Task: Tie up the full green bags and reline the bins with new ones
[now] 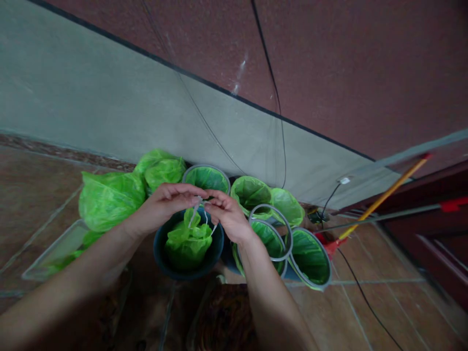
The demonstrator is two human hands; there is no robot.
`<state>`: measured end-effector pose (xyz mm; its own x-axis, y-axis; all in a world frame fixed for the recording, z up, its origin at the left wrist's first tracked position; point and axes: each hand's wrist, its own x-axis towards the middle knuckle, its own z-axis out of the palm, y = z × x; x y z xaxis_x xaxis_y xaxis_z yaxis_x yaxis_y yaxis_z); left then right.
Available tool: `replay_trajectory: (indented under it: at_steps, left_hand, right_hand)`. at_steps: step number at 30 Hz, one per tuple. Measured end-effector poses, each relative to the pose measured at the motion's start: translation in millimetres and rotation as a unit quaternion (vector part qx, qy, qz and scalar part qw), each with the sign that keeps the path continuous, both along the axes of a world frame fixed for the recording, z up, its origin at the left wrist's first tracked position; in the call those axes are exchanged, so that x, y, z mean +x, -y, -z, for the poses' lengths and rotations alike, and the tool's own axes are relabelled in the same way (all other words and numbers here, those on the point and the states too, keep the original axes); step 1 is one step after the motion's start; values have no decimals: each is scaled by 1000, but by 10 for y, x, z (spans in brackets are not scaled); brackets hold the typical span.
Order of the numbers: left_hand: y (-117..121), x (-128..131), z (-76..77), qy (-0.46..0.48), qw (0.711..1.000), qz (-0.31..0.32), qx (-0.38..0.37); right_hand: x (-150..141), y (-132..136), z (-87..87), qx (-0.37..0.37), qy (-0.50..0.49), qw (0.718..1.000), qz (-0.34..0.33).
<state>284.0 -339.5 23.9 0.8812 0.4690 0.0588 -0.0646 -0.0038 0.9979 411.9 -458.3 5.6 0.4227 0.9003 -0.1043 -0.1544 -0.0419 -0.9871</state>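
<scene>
White thin drawstrings (pixel 195 212), pinched at the fingertips of both the bare left hand (pixel 171 199) and the bare right hand (pixel 228 214), close together. Just below, a bright green crumpled plastic bag (pixel 188 243), strings at its top, inside a round dark-blue plastic bin (pixel 159 253). To the left, on brown tiled floor (pixel 54 187), a pale shallow plastic tray (pixel 32 271); beyond it, a puffy green plastic sack (pixel 111 199). To the right, round green-lined bins (pixel 310 256), with a loose grey ring (pixel 289 239) over one. Behind, a grey and maroon wall (pixel 219 114).
</scene>
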Motion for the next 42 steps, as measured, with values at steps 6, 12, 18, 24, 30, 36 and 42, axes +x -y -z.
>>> replay_trajectory:
  at_steps: [6, 12, 18, 24, 30, 36, 42]
  left_hand:
    - [-10, 20, 39, 11, 1000, 10, 10]
    - [-92, 87, 222, -14, 996, -86, 11]
    - [8, 159, 498, -108, 988, 83, 69]
    - [135, 155, 655, -165, 967, 106, 163]
    - [170, 227, 845, -199, 975, 20, 91]
    - [162, 289, 917, -226, 972, -6, 67]
    - [283, 296, 840, -162, 954, 214, 135]
  right_hand:
    - [-97, -120, 167, -31, 109, 992, -62]
    - [-79, -134, 141, -52, 107, 991, -65]
    - [45, -44, 21, 5, -7, 1000, -7]
    - [171, -9, 43, 36, -58, 994, 83]
    - [248, 5, 35, 64, -33, 985, 155]
    - [200, 80, -97, 69, 24, 997, 18]
    - [149, 21, -73, 78, 18, 996, -46]
